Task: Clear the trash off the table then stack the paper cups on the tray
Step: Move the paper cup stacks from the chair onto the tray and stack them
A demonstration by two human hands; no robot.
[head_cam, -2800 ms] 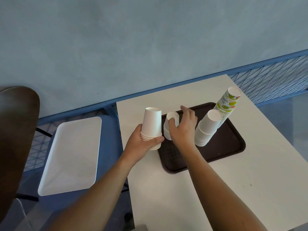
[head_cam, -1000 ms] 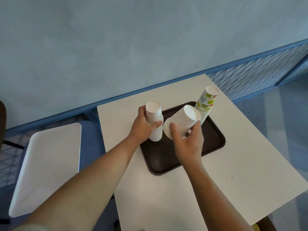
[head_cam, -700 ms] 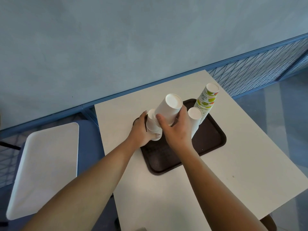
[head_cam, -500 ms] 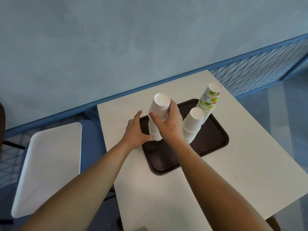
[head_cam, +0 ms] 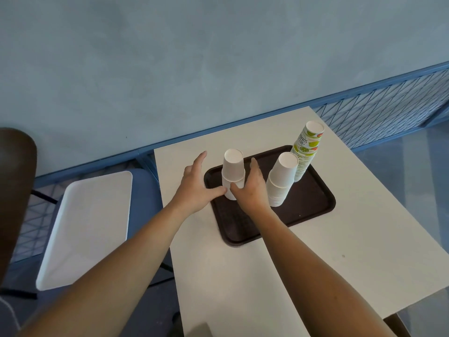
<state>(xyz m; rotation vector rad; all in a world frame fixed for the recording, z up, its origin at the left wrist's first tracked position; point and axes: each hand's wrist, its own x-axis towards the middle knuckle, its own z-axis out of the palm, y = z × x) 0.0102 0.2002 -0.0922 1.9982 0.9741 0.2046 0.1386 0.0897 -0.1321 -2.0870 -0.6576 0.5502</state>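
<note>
A dark brown tray lies on the white table. On it stand three upside-down cup stacks: a white stack at the left, a second white stack in the middle, and a tall printed green-and-orange stack at the far right corner. My left hand and my right hand flank the left stack with fingers straight and spread. Their thumbs meet near its base; neither hand grips it.
A white rectangular tray lies on a blue seat to the left of the table. A dark chair back is at the far left. A blue mesh railing runs behind the table along the wall.
My right hand set its white cups down onto the left stack, then let go. Both hands have opened and drawn back from that stack.
</note>
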